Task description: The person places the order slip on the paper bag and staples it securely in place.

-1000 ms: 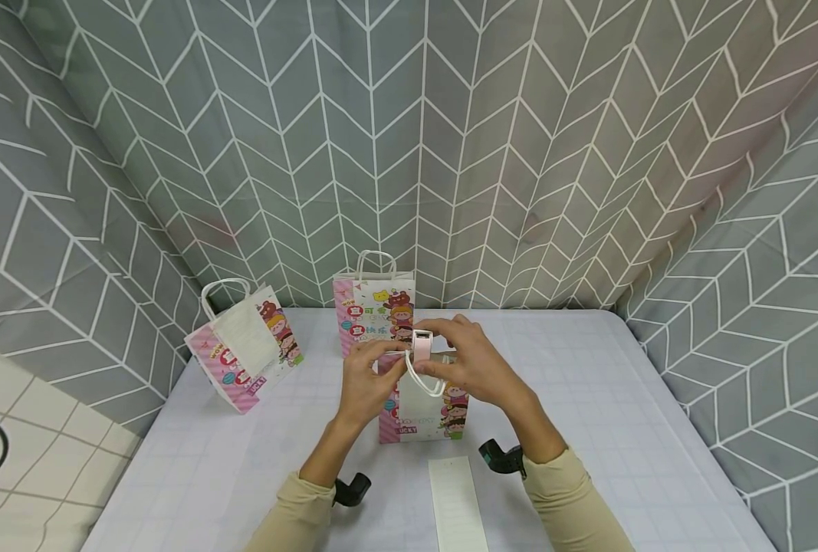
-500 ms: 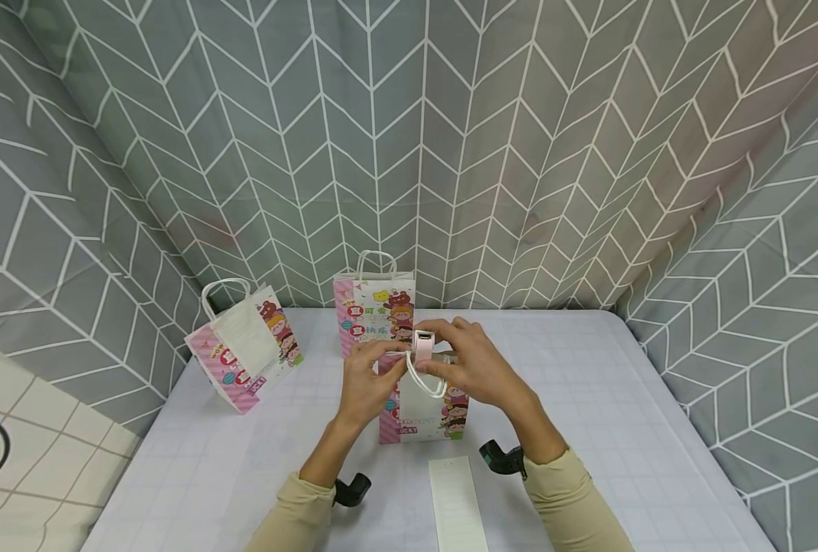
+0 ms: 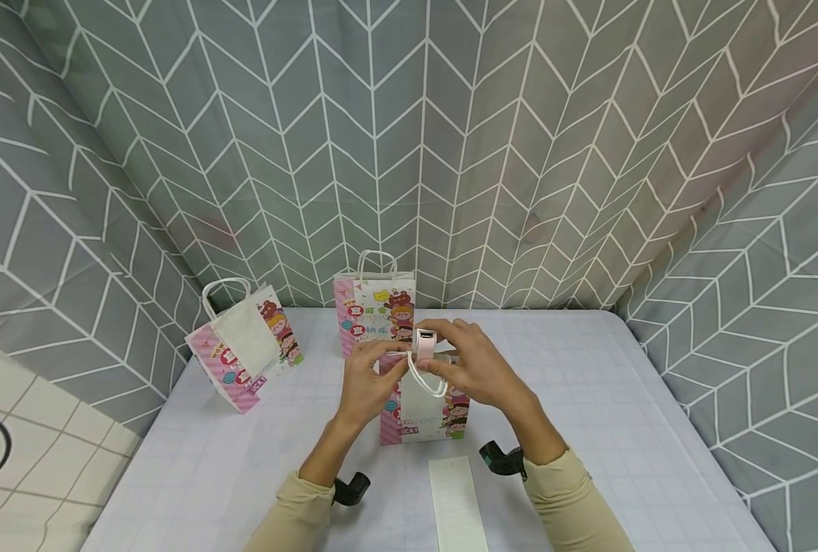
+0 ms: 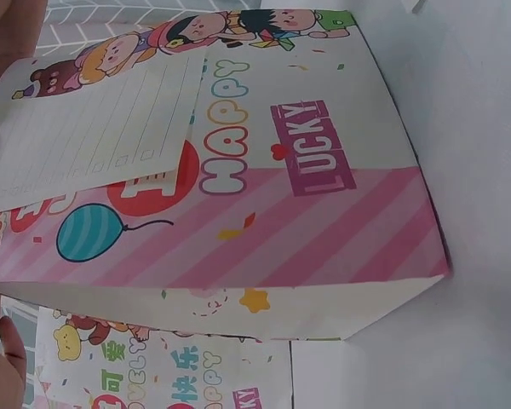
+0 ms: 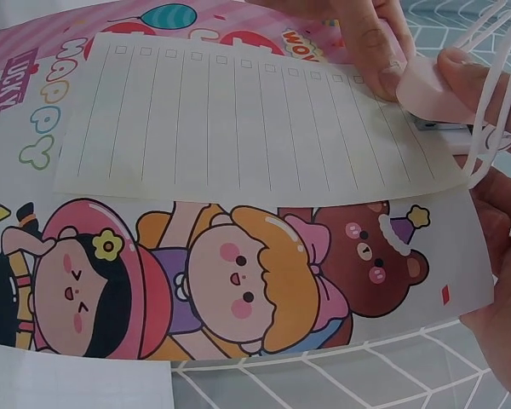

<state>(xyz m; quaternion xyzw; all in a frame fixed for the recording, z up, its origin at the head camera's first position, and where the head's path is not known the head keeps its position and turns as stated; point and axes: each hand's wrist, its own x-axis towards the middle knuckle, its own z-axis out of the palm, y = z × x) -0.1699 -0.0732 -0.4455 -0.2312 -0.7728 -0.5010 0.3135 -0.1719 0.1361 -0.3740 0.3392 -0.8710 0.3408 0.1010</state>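
Observation:
A small pink stapler (image 3: 425, 346) sits at the top edge of a pink-and-white cartoon paper bag (image 3: 391, 435). My right hand (image 3: 476, 365) grips this stapler, thumb on its pink body in the right wrist view. With its fingertips, my left hand (image 3: 367, 382) pinches the bag's top edge together with a lined checklist sheet (image 5: 247, 128) that lies against the bag's front. The white rope handle (image 3: 424, 385) hangs forward over the sheet, beside the stapler. Metal of the stapler's jaw shows at the paper's edge in the right wrist view.
Another bag (image 3: 232, 387) with a sheet on its front leans tilted at the left. Behind the held bag stands a similar bag (image 3: 363, 307). A pale strip of paper (image 3: 458, 502) lies on the white table (image 3: 588, 429) near its front. Grey patterned curtains (image 3: 395, 153) surround the table.
The stapler and bag top have shifted very slightly to the right. Both hands keep the same hold, and the other bags have not moved.

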